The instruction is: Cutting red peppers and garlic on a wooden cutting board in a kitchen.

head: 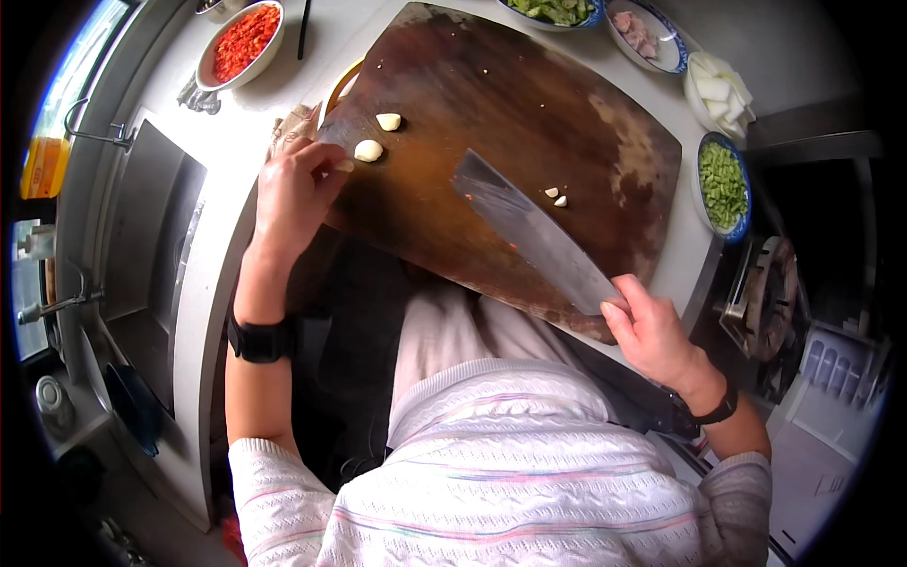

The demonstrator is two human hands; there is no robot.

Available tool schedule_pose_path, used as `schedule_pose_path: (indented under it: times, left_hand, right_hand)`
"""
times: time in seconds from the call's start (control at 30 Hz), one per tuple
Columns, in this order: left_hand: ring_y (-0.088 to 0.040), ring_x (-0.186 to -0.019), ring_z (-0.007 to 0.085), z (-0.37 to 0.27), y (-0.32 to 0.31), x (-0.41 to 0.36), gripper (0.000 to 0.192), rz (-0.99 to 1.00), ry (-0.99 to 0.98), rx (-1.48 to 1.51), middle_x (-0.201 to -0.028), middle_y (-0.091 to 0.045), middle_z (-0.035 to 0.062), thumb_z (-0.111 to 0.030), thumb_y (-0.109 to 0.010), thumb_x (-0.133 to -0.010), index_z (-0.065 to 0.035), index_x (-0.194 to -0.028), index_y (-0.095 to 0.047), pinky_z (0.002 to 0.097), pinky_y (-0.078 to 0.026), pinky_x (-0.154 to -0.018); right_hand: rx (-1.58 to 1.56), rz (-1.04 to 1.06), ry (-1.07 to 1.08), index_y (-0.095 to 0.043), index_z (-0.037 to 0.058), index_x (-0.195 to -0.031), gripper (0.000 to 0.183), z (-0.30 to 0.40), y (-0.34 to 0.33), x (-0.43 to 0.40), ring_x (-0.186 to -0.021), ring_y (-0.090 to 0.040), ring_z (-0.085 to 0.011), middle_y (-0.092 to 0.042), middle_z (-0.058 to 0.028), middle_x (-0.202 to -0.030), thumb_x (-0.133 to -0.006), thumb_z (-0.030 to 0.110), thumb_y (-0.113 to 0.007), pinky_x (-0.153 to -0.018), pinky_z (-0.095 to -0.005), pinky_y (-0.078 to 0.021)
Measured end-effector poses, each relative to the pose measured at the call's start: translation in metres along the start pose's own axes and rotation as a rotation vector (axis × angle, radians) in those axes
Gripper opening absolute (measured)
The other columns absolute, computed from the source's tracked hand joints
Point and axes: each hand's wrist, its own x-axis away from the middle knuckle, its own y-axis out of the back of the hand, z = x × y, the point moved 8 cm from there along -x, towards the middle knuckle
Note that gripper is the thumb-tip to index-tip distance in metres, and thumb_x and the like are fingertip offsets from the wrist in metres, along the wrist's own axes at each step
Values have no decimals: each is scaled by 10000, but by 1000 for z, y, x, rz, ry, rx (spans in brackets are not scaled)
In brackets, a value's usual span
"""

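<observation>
A large wooden cutting board (510,127) lies before me. My right hand (648,329) grips a broad-bladed kitchen knife (531,230), its blade slanting up and left over the board. At the board's left edge my left hand (301,184) has thumb and fingertips together on a small pale piece, apparently garlic (344,166). Just right of those fingertips sits a peeled garlic clove (368,150), and another clove (388,122) lies a little above it. Two small cut garlic pieces (556,197) rest right of the blade.
A bowl of chopped red chillies (246,44) stands at upper left, near a sink (145,227). Along the right lie bowls of chopped green vegetable (723,186) and white slices (719,92), a plate of pale pink meat (635,35) and a dish of green pieces (553,10). A gas burner (772,298) is at right.
</observation>
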Motion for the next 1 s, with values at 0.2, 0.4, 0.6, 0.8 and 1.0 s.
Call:
schedule_pose_path:
  times: [0.2, 0.4, 0.6, 0.8, 1.0]
  left_hand:
    - [-628, -748, 265, -100, -41, 51, 233, -182, -345, 97, -890, -612, 96, 48, -686, -711, -73, -910, -675, 327, -522, -636]
    - [-584, -720, 245, -117, -72, 82, 270, -147, -383, 106, -869, -612, 78, 28, -717, -678, -52, -933, -680, 329, -488, -606]
    - [-583, -696, 234, -110, -64, 86, 245, -198, -356, 126, -848, -625, 76, 31, -726, -686, -41, -916, -683, 317, -485, -592]
    - [-576, -683, 225, -110, -69, 83, 206, -214, -379, 144, -838, -630, 65, 31, -729, -683, -43, -871, -689, 309, -477, -578]
    - [-575, -677, 226, -109, -69, 82, 204, -210, -380, 164, -847, -635, 66, 39, -724, -678, -45, -861, -691, 306, -477, -577]
  right_hand:
    - [-24, 44, 2, -464, -7, -992, 144, -3, -3, -1, -620, -594, -392, -563, -196, -641, -903, 86, -528, -532, -437, -444]
    - [-64, 86, -37, -465, -9, -985, 132, -5, -6, -1, -612, -587, -398, -544, -201, -617, -908, 85, -517, -519, -436, -436]
    - [-13, 82, -2, -477, -3, -999, 141, 6, -3, 0, -599, -585, -399, -543, -203, -607, -907, 91, -526, -511, -438, -433]
    - [12, 88, 63, -483, 2, -1026, 162, 19, -6, -1, -596, -590, -395, -546, -200, -596, -900, 90, -534, -511, -448, -437]
    - [105, 88, 112, -484, 3, -1035, 174, 22, -2, -4, -584, -590, -390, -551, -192, -587, -895, 91, -537, -513, -451, -451]
